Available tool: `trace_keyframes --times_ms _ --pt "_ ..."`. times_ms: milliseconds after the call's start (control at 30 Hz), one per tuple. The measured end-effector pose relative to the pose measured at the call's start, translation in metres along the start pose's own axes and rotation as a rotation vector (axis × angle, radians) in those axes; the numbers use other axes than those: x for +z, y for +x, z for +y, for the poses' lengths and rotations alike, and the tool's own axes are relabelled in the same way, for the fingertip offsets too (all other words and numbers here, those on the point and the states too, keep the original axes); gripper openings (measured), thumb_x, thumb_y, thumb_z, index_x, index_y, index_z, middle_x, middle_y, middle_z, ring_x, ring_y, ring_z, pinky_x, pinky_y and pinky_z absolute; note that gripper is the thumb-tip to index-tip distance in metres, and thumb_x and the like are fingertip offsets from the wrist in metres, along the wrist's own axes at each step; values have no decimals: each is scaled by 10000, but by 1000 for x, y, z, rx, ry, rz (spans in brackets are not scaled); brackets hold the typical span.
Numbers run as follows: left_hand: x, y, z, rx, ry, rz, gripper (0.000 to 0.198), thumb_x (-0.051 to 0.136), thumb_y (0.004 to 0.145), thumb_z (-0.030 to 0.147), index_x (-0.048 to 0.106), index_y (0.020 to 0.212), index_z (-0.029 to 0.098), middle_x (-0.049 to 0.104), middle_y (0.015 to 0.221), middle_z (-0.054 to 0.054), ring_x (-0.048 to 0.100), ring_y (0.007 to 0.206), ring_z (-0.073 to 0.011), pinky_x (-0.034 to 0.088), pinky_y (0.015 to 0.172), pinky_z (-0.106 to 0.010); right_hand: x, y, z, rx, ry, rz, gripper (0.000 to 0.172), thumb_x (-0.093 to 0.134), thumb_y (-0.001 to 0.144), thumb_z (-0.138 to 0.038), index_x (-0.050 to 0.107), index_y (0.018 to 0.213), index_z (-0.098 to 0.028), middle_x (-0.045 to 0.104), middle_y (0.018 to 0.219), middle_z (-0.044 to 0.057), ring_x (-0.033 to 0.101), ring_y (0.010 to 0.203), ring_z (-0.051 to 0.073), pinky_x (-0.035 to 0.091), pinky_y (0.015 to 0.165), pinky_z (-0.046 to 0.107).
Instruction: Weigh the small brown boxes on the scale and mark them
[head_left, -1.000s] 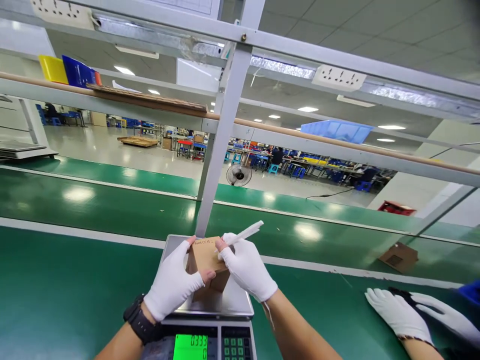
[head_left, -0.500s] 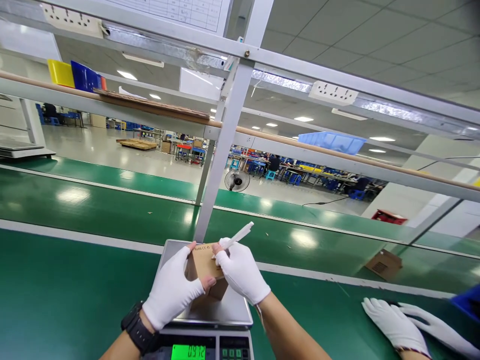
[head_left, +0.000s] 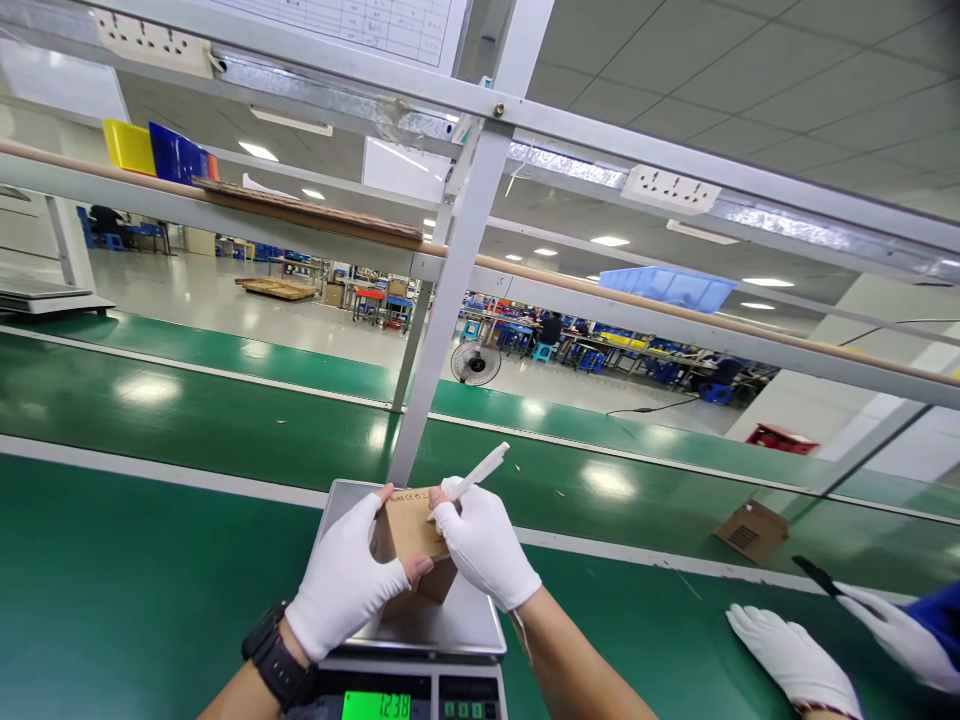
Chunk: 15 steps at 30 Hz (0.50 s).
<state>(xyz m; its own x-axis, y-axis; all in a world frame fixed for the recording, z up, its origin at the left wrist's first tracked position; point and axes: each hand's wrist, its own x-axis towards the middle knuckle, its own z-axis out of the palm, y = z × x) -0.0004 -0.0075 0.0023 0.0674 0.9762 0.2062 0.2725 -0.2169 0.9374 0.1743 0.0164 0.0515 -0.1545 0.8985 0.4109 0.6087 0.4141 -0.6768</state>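
Observation:
A small brown cardboard box (head_left: pixel 411 527) with printed marks along its top edge rests on the steel pan (head_left: pixel 469 622) of a digital scale. My left hand (head_left: pixel 349 575), in a white glove with bare fingertips, is closed around the box's left side, thumb at the near edge. In my right hand (head_left: pixel 486 545), gloved the same way, a white pen (head_left: pixel 484 466) is gripped with its tip down at the box's top face. Below the pan, the scale's green display (head_left: pixel 376 705) appears to read 1.238.
At the right, a co-worker's gloved hand (head_left: pixel 795 655) lies flat on the green work surface (head_left: pixel 150 590); their other hand (head_left: pixel 896 630) holds a black tool. Another cardboard box (head_left: pixel 752 530) sits on the green belt (head_left: pixel 247 435) beyond. A metal post (head_left: pixel 450 270) rises behind the scale.
The scale's reading has gone up from about 0.972. The box on the belt has shifted left. The co-worker's far hand has moved, bringing the black tool into view. My hands barely moved.

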Motion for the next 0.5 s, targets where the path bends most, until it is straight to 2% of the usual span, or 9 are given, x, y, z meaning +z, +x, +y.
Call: trace_keyframes --times_ms 233,367,433,500 --pt "1 2 7 -24 -40 -8 948 780 589 612 445 1359 171 528 1320 -105 514 1213 -307 454 1084 -423 0 -2 3 22 17 22 363 413 901 -437 439 607 -226 549 584 5 517 557 167 383 543 262" --pt "-5 1 3 -22 2 -10 952 745 608 645 435 1369 164 532 1319 -109 513 1220 -305 473 1064 -416 2 2 4 46 106 4 365 442 891 -432 473 599 -215 563 593 12 527 571 162 391 559 264" --pt "-9 -1 -3 13 51 -1 925 707 626 688 453 1356 180 550 1301 -93 539 1193 -297 501 1032 -392 4 1 1 60 192 28 357 470 878 -417 482 588 -209 561 585 9 532 573 154 406 573 262" --pt "-6 3 -11 93 145 68 841 670 655 725 515 1298 205 579 1261 -75 572 1145 -289 540 968 -362 6 -4 -3 78 294 91 359 485 879 -429 486 596 -206 556 584 -1 540 580 146 430 592 259"
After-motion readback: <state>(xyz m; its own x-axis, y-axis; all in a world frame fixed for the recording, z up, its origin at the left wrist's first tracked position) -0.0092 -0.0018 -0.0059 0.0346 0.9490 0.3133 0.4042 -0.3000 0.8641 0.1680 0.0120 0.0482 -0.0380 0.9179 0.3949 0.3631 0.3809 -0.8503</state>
